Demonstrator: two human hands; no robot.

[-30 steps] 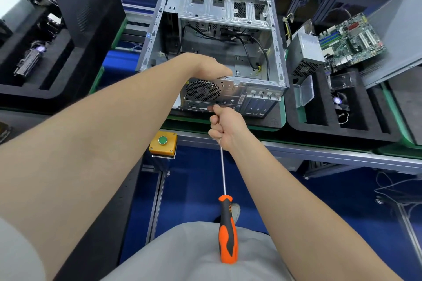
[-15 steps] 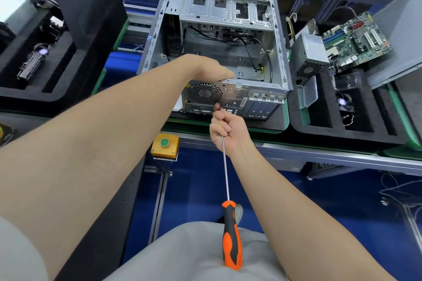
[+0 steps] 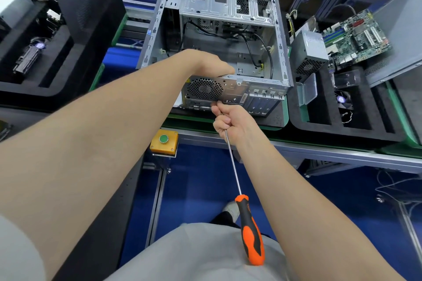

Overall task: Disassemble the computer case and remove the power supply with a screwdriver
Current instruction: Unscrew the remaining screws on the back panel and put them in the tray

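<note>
Working at the rear panel of the computer case (image 3: 228, 29), which lies open-side up on the table (image 3: 319, 150), centre far; side panel already off, inside mostly bare, black cables along the far right. Step in hand, judged: undoing a rear-panel screw near the fan grille (image 3: 204, 88). Left hand (image 3: 210, 63) reaches over the near case edge, fingers hidden inside, so cannot tell its grip or what it touches. Right hand (image 3: 230, 121) closed around the upper shaft of the screwdriver (image 3: 249, 228), pinching near the tip at the panel; orange-black handle hangs down near the person's lap. Tip itself hidden by fingers. A power supply (image 3: 308, 52) box sits outside, just right of the case, beside a motherboard (image 3: 356, 34); whether another unit remains inside, cannot tell. Next move likely needs regripping the handle and seating the tip square. Foam tray (image 3: 319, 121) right: clear plastic box (image 3: 308, 89), small fan (image 3: 342, 100), other slots dark. Foam tray on the far left (image 3: 34, 89): parts, unclear.
</note>
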